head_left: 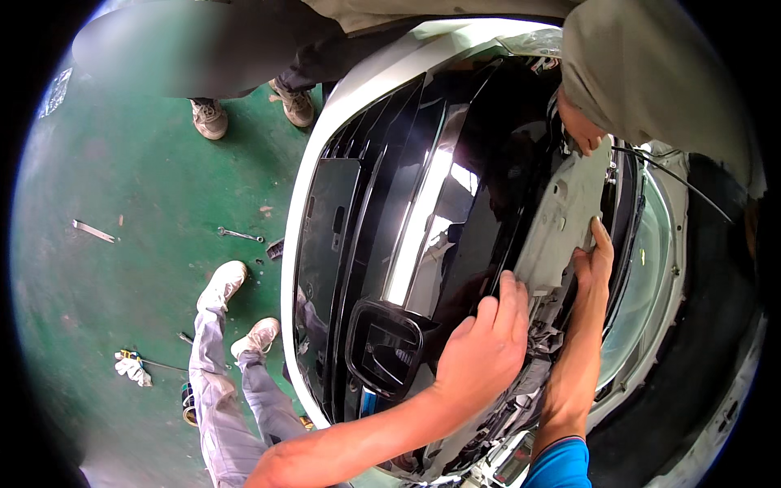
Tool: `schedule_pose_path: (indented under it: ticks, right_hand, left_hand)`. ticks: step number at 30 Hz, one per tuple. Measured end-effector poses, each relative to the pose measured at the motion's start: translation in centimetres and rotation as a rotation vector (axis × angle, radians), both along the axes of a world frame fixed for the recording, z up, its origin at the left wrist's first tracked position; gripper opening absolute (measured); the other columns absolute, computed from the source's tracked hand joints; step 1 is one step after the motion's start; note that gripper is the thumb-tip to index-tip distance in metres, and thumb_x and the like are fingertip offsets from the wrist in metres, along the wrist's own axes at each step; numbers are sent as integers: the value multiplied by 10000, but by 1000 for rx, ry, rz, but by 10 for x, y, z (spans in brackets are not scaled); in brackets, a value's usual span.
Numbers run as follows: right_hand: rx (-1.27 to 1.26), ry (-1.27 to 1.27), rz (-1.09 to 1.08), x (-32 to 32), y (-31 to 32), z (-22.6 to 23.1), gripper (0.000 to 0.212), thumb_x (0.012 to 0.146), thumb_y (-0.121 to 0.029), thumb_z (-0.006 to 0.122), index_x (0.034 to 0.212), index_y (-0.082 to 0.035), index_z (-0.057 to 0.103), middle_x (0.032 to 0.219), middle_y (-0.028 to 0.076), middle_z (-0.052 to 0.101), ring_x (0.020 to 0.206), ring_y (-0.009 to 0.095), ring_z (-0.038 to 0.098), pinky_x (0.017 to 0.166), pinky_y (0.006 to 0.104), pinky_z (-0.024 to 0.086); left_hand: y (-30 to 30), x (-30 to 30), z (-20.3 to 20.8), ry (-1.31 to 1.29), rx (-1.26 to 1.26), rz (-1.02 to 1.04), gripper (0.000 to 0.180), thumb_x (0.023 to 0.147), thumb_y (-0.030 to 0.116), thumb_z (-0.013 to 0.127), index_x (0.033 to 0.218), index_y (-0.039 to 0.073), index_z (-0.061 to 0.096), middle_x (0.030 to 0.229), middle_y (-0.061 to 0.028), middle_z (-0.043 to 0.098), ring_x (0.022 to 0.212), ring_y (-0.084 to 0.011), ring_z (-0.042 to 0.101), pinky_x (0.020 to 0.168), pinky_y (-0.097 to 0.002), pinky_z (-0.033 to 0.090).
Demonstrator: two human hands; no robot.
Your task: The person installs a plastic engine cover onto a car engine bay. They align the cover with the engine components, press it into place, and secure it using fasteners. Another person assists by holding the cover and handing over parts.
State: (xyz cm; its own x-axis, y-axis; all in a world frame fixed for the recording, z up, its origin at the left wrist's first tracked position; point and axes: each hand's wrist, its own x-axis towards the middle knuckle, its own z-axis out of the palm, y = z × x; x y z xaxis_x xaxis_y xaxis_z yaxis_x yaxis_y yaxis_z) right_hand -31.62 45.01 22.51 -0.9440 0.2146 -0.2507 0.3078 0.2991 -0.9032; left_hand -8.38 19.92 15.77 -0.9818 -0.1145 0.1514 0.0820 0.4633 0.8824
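Observation:
A black glossy front grille with a bright chrome strip belongs to a white car front. Behind it lies a long grey panel, beside the engine bay. My left hand reaches over the grille with bent fingers, its tips at the seam along the grey panel; what they hold, if anything, is hidden. At the panel's near end my right hand grips its edge, thumb apart from the index finger. A co-worker's hand, under a grey sleeve, touches the panel's far end.
The white bumper edge curves along the left. On the green floor lie a wrench, a light-coloured flat strip and a pair of gloves. A person's shoes stand at the far left. The windshield is at the right.

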Motion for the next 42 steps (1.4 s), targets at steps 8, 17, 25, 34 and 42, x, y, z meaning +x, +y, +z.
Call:
schedule_pose_path:
  ticks: [8, 17, 25, 34, 42]
  right_hand:
    - [75, -10, 45, -3, 9, -4, 211, 943, -193, 716, 1090, -47, 679, 1016, 49, 730, 890, 175, 713, 745, 335, 583]
    - [139, 21, 28, -13, 2, -11, 205, 955, -205, 699, 1079, -43, 680, 1000, 50, 721, 845, 178, 719, 707, 345, 601]
    - [129, 10, 74, -14, -6, -21, 253, 953, -226, 707, 1124, -44, 669, 1016, 49, 721, 875, 171, 705, 759, 344, 584]
    - [174, -36, 78, -15, -2, -26, 327, 935, -262, 723, 1152, -24, 662, 1068, 48, 701, 951, 175, 669, 842, 400, 529]
    - [212, -19, 29, -14, -2, -31, 441, 895, -337, 768, 1244, -84, 675, 1201, 40, 653, 1061, 180, 595, 866, 418, 409]
  left_hand:
    - [1, -10, -13, 122, -38, 66, 503, 819, 170, 563, 1248, -82, 639, 1387, -202, 568, 1021, -242, 556, 713, -284, 418]
    - [12, -12, -20, 154, -151, 70, 486, 801, 150, 581, 1227, -69, 660, 1380, -173, 587, 1032, -236, 555, 713, -288, 410]
    - [9, -10, -21, 178, -134, 32, 471, 779, 140, 608, 1199, -62, 675, 1370, -177, 594, 1048, -238, 563, 744, -297, 423]
    - [6, 3, -20, 171, 22, -2, 413, 759, 94, 643, 1139, -60, 682, 1354, -182, 606, 1132, -272, 590, 881, -346, 480]
    - [-2, 97, 3, 1, 95, -270, 382, 782, 124, 636, 1132, -19, 692, 1317, -178, 633, 1238, -310, 594, 1059, -416, 441]
